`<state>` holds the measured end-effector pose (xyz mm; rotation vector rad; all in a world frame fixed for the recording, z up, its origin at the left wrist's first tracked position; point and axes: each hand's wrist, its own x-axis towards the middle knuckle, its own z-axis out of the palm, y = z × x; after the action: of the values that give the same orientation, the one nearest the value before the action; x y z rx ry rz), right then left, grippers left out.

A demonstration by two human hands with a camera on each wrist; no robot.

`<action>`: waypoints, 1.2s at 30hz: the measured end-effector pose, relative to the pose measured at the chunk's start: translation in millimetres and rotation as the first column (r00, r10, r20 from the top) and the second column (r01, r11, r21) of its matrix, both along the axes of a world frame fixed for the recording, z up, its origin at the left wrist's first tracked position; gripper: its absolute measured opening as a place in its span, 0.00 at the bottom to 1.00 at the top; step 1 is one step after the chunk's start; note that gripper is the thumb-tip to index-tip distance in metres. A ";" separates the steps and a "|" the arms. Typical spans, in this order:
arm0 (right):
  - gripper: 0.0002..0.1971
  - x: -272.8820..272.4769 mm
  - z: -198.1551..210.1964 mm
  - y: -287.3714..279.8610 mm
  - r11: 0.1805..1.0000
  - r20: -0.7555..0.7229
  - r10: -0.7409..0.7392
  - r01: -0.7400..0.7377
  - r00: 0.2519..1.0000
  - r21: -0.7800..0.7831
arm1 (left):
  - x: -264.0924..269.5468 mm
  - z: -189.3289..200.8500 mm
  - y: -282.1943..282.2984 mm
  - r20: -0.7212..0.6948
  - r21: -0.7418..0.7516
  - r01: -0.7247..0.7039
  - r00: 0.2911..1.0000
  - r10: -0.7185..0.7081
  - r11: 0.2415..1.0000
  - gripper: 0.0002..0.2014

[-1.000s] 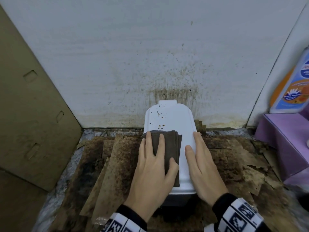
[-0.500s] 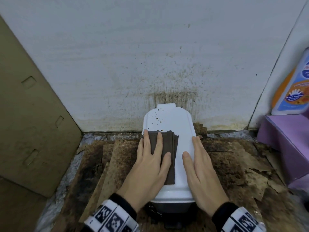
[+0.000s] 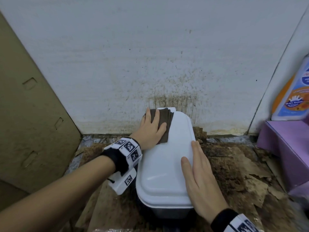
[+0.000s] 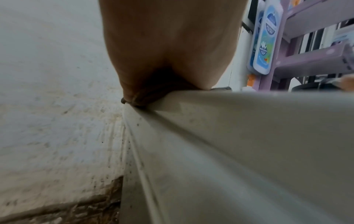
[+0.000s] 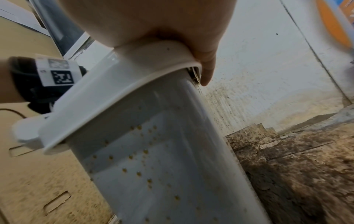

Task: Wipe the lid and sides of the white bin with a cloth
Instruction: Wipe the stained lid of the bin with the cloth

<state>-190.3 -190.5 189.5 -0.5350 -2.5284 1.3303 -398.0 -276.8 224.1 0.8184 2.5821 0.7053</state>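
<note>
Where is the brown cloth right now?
In the head view, the cloth lies on the far left corner of the white bin's lid, close to the stained wall, pressed flat under the left hand.

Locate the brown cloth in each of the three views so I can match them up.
Head: the brown cloth lies folded at the lid's far left corner, under the flat left hand.
Left wrist: only a dark sliver shows, pinned between the palm and the lid's edge, centre of the picture.
Right wrist: not in it.
Shared landmark: the white bin lid.
</note>
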 end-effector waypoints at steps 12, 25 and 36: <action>0.35 2.2 2.6 -0.8 1.000 0.009 -0.001 0.000 1.000 0.022 | 9.2 -5.3 -17.6 -0.098 -0.013 0.155 0.983 -0.155 0.988 0.27; 0.37 0.6 0.2 -1.2 0.999 0.005 0.013 -0.014 1.000 0.038 | 57.7 -11.2 -40.4 -0.128 -0.038 0.140 0.981 -0.144 0.989 0.34; 0.37 0.0 5.2 0.9 1.000 0.027 0.014 -0.014 1.000 0.024 | -29.2 9.9 13.2 -0.038 -0.129 0.057 0.997 -0.063 0.990 0.35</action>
<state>-190.3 -189.6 194.7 -0.5347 -2.5711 1.3039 -427.2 -263.6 234.0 0.8746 2.5968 0.5047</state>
